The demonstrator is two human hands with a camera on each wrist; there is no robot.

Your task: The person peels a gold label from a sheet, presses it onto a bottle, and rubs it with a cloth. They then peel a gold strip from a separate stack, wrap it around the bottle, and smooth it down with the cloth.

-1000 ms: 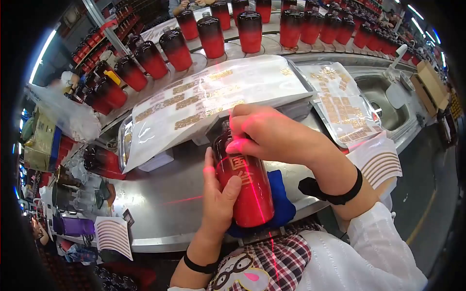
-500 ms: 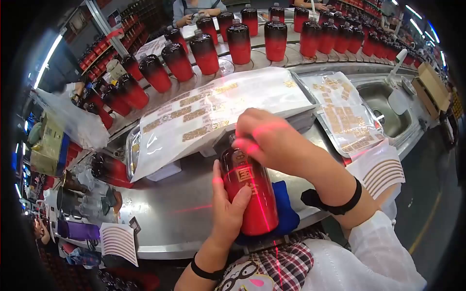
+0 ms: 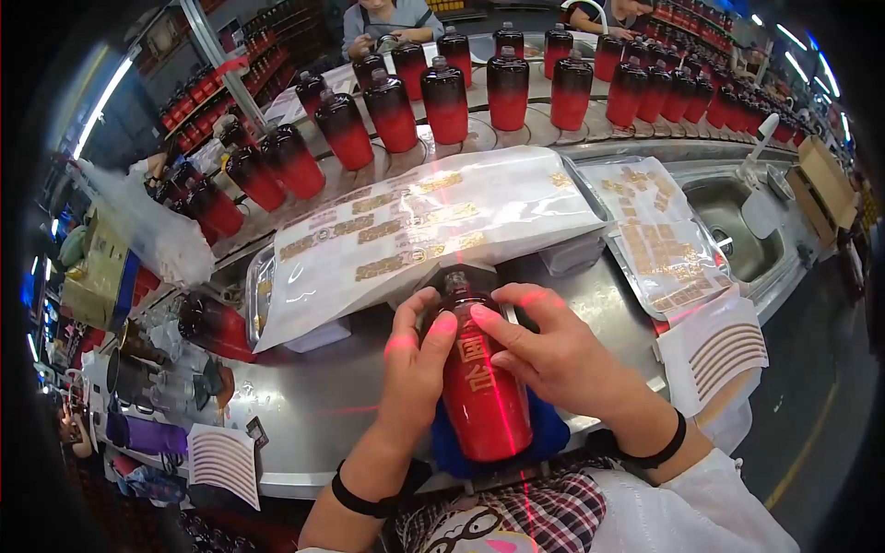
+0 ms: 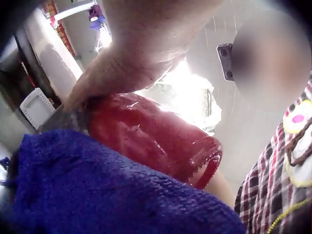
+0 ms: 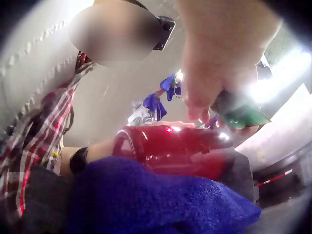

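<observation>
While left hand [image 3: 410, 373] and right hand [image 3: 573, 366] grip the bottle [image 3: 487, 424] between curled fingers, thumbs on its front, gold characters [image 3: 480, 380] near the thumbs could skew if one drags.

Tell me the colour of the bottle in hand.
The bottle is glossy red, darkening to near black towards its neck; the head view shows it best.

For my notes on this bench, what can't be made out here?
- Head view: any lettering on the bottle beneath the right hand.
- Head view: middle of the blue cloth, under the bottle.
- Head view: gold marks on the long sheet, too small to read.
- Left wrist view: blue cloth's lower part, cut by bottom edge.
- Wrist views: whatever the blurred ovals cover.
</observation>
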